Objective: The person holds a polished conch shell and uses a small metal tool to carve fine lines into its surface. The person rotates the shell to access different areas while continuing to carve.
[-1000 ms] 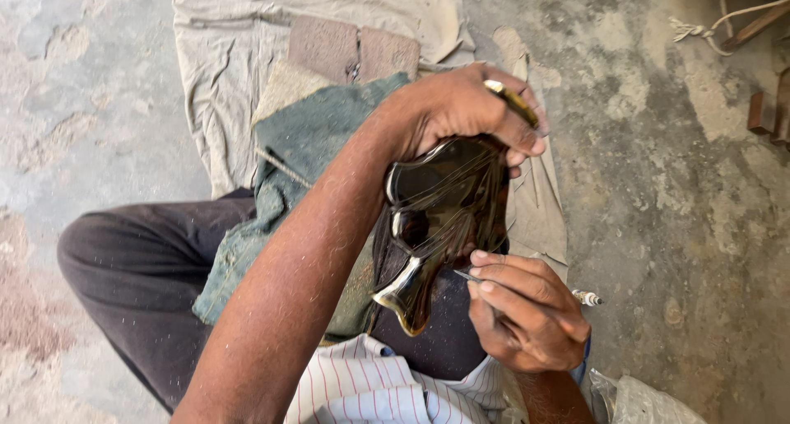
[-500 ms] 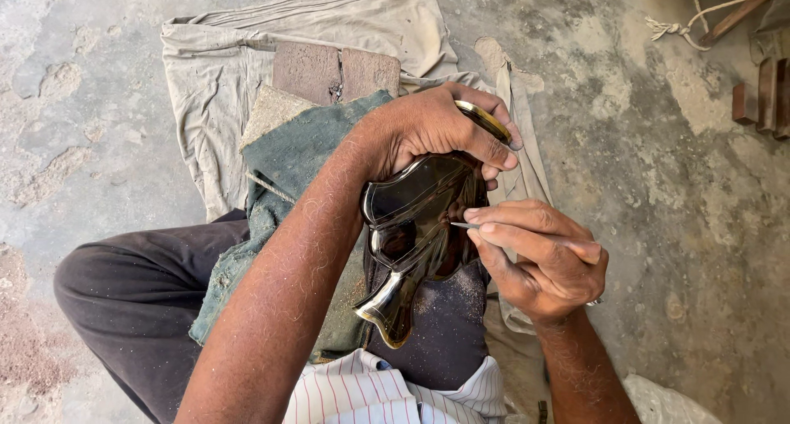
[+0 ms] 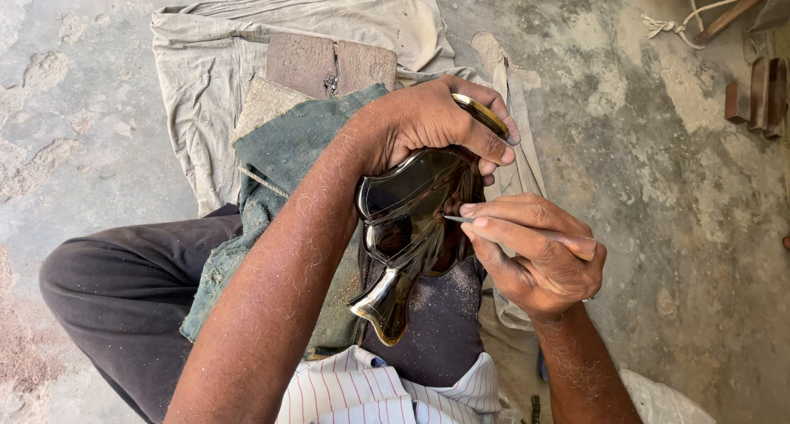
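Observation:
My left hand (image 3: 432,119) grips the far end of a dark, glossy curved piece (image 3: 403,226) with a pale polished edge, holding it over my lap. My right hand (image 3: 535,255) pinches a thin metal tool (image 3: 455,219), whose tip touches the inner surface of the dark piece. The piece's narrow lower end points toward my striped shirt (image 3: 370,391). Part of the piece is hidden under my left fingers.
I sit on a rough concrete floor (image 3: 658,185) with dark trousers (image 3: 123,292) and a dusty green cloth (image 3: 280,152) over my knee. A beige cloth (image 3: 247,45) with a wooden block (image 3: 329,62) lies ahead. Wood pieces (image 3: 761,95) and a cord (image 3: 683,20) lie at the far right.
My right hand has moved up from the lower part of the dark piece to its middle, bringing the thin tool's tip onto the inner surface. My left hand keeps its hold.

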The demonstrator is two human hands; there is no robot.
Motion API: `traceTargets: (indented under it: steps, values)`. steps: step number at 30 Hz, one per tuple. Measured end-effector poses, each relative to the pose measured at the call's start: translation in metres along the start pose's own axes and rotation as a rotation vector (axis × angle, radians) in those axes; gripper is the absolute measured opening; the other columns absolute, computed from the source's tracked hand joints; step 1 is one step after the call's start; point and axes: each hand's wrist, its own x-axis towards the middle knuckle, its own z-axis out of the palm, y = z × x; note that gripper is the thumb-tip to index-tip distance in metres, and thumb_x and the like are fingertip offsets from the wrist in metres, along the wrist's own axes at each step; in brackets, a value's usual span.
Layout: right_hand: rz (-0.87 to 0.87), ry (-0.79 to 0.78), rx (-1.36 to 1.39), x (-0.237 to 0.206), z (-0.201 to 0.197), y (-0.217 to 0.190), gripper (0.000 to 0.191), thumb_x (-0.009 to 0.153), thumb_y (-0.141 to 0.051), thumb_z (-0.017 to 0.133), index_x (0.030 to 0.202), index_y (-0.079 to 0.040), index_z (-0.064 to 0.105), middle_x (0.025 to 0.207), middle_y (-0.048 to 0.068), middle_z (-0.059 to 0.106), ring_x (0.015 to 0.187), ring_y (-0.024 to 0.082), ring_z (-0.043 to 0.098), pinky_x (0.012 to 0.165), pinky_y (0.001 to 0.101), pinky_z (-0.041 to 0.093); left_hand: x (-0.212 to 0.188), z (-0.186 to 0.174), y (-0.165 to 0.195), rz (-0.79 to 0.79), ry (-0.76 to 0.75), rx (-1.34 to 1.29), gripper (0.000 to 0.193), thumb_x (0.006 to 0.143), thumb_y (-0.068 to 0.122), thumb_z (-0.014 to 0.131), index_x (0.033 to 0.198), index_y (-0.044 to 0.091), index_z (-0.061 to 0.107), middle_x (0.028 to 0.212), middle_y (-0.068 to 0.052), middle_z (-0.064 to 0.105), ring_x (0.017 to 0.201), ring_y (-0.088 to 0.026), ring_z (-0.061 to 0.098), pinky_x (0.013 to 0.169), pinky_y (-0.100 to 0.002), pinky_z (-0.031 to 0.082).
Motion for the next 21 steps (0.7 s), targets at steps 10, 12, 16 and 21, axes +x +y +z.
traceTargets:
  steps: [10,12,16,21]
  values:
    - [0.01,0.075,-0.006,-0.013,0.004,0.0,0.024,0.085,0.011,0.079,0.101,-0.003,0.068,0.098,0.016,0.075,0.082,0.021,0.078,0.066,0.0267,0.064,0.002,0.001,0.001,-0.021,0.002,-0.04,0.03,0.072,0.006,0.086,0.098,0.002,0.073,0.069,-0.01,0.073,0.063,-0.017,0.074,0.056,-0.038,0.064]
    - [0.026,0.122,-0.036,-0.017,0.009,-0.005,0.025,0.079,0.011,0.08,0.097,-0.003,0.069,0.095,0.02,0.078,0.071,0.014,0.077,0.053,0.0183,0.055,0.001,0.001,0.0,-0.002,0.007,-0.03,0.03,0.073,0.006,0.087,0.099,0.002,0.074,0.07,-0.009,0.073,0.064,-0.017,0.074,0.058,-0.037,0.065]
    - [0.101,0.18,-0.117,-0.03,0.02,-0.025,0.024,0.092,0.012,0.077,0.11,0.001,0.065,0.103,0.019,0.074,0.091,0.026,0.079,0.068,0.0288,0.068,0.001,0.001,0.001,0.028,-0.007,0.001,0.029,0.075,0.008,0.087,0.1,0.002,0.075,0.069,-0.009,0.073,0.063,-0.017,0.074,0.058,-0.035,0.065]
    - [0.148,0.197,-0.182,-0.034,0.025,-0.031,0.022,0.096,0.01,0.077,0.112,0.002,0.066,0.104,0.019,0.074,0.089,0.025,0.079,0.069,0.028,0.067,-0.003,0.002,0.003,0.0,0.023,-0.021,0.03,0.073,0.008,0.087,0.1,0.003,0.075,0.069,-0.008,0.073,0.063,-0.017,0.074,0.058,-0.035,0.065]
